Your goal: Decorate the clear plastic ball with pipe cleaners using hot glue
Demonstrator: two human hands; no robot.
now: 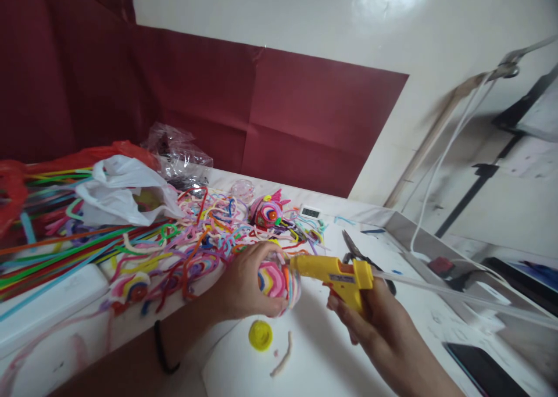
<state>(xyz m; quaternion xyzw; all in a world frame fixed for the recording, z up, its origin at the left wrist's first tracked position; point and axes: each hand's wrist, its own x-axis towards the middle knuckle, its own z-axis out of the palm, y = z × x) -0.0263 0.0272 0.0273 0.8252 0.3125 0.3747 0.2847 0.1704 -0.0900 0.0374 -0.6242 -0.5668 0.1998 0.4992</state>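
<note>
My left hand (pixel 246 283) is wrapped round a rounded craft piece (pixel 275 279) covered in coloured stripes of pink, yellow and blue. From the right, my right hand (pixel 377 321) grips a yellow glue gun (pixel 344 272), its nozzle at the upper right side of the craft piece. A clear glue stick (pixel 410 282) sticks out of the gun's back. Below the craft piece lie a yellow coiled disc (pixel 260 335) and a short pale strip (pixel 283 355) on the white surface.
Tangled coloured pipe cleaners (pixel 209 228) and a white plastic bag (pixel 126 193) fill the left. A finished-looking colourful ball (pixel 267 211) and a small digital display (pixel 310 212) stand behind. Scissors (pixel 355 249) lie behind the gun; a phone (pixel 490 371) lies at lower right.
</note>
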